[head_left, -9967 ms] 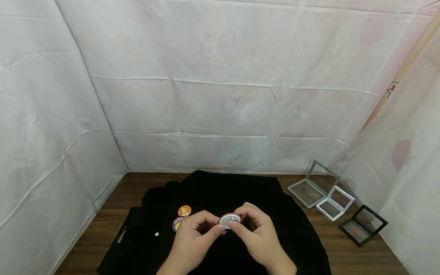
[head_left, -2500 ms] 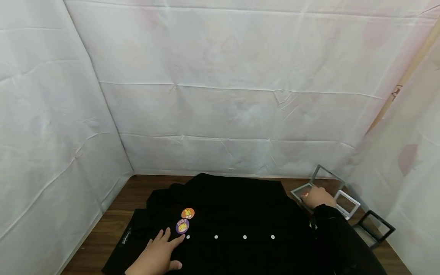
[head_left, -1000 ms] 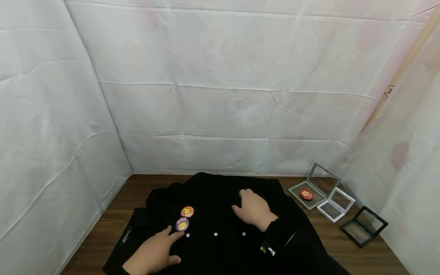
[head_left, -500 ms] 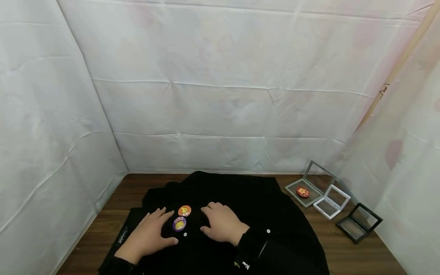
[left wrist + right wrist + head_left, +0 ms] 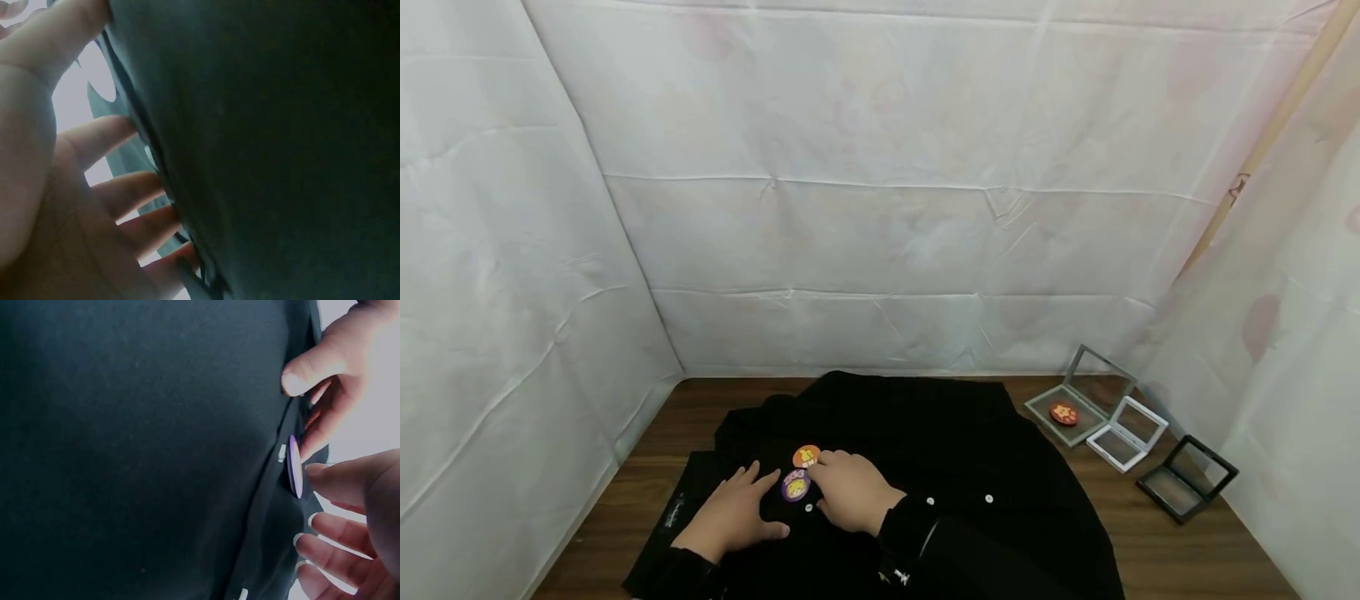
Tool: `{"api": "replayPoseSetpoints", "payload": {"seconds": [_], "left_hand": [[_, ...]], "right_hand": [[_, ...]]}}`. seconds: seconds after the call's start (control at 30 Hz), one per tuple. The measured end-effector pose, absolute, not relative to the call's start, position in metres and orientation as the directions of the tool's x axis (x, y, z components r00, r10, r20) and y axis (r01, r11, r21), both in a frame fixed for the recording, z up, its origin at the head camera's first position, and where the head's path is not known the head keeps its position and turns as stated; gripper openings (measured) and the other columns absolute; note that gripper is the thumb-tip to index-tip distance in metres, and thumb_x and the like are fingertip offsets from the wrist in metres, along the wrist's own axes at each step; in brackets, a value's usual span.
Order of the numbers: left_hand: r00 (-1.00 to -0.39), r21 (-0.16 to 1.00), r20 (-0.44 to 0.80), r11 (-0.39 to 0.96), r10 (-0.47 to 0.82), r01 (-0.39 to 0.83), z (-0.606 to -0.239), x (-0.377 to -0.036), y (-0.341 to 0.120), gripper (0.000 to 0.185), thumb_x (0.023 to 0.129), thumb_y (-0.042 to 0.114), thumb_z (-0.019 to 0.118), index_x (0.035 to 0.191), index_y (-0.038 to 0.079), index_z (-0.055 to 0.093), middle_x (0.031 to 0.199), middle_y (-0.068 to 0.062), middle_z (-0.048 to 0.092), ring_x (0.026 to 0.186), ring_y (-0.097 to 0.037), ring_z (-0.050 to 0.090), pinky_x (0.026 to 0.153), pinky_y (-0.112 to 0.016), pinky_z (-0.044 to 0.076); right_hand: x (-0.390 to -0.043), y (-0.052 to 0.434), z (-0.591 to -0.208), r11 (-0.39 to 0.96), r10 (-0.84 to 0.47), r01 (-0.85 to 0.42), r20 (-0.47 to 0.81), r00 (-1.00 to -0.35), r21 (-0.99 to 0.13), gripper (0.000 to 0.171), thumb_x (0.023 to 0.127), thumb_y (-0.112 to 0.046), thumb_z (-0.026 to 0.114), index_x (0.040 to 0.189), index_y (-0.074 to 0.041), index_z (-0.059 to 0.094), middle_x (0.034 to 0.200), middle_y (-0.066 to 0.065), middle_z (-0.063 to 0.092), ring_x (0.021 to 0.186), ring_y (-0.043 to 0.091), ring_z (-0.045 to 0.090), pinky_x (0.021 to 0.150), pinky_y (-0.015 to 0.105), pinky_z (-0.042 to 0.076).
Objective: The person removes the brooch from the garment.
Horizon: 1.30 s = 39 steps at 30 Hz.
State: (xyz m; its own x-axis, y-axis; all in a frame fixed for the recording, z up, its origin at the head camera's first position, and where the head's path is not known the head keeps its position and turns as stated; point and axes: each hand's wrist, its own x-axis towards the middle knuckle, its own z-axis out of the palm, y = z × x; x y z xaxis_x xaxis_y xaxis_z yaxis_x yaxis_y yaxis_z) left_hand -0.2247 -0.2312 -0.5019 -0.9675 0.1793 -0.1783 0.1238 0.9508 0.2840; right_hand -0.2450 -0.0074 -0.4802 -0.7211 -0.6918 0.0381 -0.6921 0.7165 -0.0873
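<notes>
A black garment (image 5: 910, 433) with white buttons lies spread out, bearing an orange round badge (image 5: 805, 455) and, just below it, a purple round badge (image 5: 795, 485). My left hand (image 5: 733, 512) rests on the cloth left of the purple badge, fingers spread. From the right, my right hand (image 5: 853, 492) reaches to the badges, its fingertips overlapping the orange one's edge. In the right wrist view the thumb of the right hand (image 5: 350, 519) is close beside the purple badge (image 5: 295, 467), fingers loosely extended. The left wrist view shows the left hand's fingers (image 5: 147, 187) against the cloth.
At right on the wooden table (image 5: 1165, 550) stand a grey open frame case (image 5: 1043, 405) with a red star badge (image 5: 1063, 413) in it, a white one (image 5: 1116, 450) and a black one (image 5: 1172, 493). White curtains (image 5: 880, 233) enclose the back and sides.
Ten seconds ago both hands held a badge over the garment. The right hand then reached into the grey case, where the red badge now lies, and has come back left to the badges on the garment.
</notes>
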Motion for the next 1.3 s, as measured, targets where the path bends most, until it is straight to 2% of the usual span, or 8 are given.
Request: {"api": "replayPoseSetpoints", "payload": {"seconds": [0.33, 0.77, 1.07, 1.3], "left_hand": [[-0.959, 0.297, -0.207, 0.947, 0.192, 0.126, -0.504, -0.226, -0.232, 0.093, 0.074, 0.054, 0.089, 0.148, 0.008, 0.057, 0.154, -0.036, 0.038, 0.142, -0.059, 0.032, 0.108, -0.076, 0.028], [-0.952, 0.293, -0.239, 0.949, 0.189, 0.115, -0.500, -0.227, -0.229, 0.092, 0.077, 0.052, 0.088, 0.150, 0.007, 0.054, 0.155, -0.035, 0.037, 0.143, -0.059, 0.029, 0.109, -0.076, 0.026], [-0.954, 0.324, -0.233, 0.940, 0.190, 0.108, -0.499, -0.225, -0.232, 0.092, 0.077, 0.051, 0.088, 0.150, 0.007, 0.054, 0.156, -0.035, 0.035, 0.144, -0.059, 0.027, 0.110, -0.076, 0.024], [-0.953, 0.314, -0.234, 0.943, 0.190, 0.111, -0.502, -0.226, -0.232, 0.092, 0.077, 0.053, 0.087, 0.150, 0.008, 0.054, 0.157, -0.035, 0.035, 0.144, -0.058, 0.028, 0.110, -0.076, 0.025]], "right_hand": [[-0.247, -0.024, -0.489, 0.705, -0.709, -0.708, -0.015, -0.705, -0.029, 0.041, 0.093, -0.040, 0.077, 0.132, -0.028, 0.069, 0.131, -0.006, 0.063, 0.111, 0.009, 0.062, 0.090, 0.031, 0.055], [-0.254, -0.035, -0.504, 0.743, -0.669, -0.669, 0.003, -0.743, -0.033, 0.032, 0.095, -0.043, 0.074, 0.121, -0.024, 0.074, 0.127, -0.004, 0.065, 0.106, 0.012, 0.064, 0.085, 0.031, 0.057], [-0.258, -0.044, -0.505, 0.739, -0.672, -0.668, 0.033, -0.740, 0.087, 0.023, 0.096, -0.042, 0.070, 0.112, -0.026, 0.076, 0.113, -0.007, 0.067, 0.095, 0.010, 0.064, 0.080, 0.029, 0.054], [-0.264, -0.039, -0.507, 0.757, -0.654, -0.654, 0.020, -0.756, 0.023, 0.018, 0.097, -0.034, 0.071, 0.112, -0.025, 0.075, 0.113, -0.006, 0.067, 0.092, 0.011, 0.064, 0.078, 0.029, 0.055]]}}
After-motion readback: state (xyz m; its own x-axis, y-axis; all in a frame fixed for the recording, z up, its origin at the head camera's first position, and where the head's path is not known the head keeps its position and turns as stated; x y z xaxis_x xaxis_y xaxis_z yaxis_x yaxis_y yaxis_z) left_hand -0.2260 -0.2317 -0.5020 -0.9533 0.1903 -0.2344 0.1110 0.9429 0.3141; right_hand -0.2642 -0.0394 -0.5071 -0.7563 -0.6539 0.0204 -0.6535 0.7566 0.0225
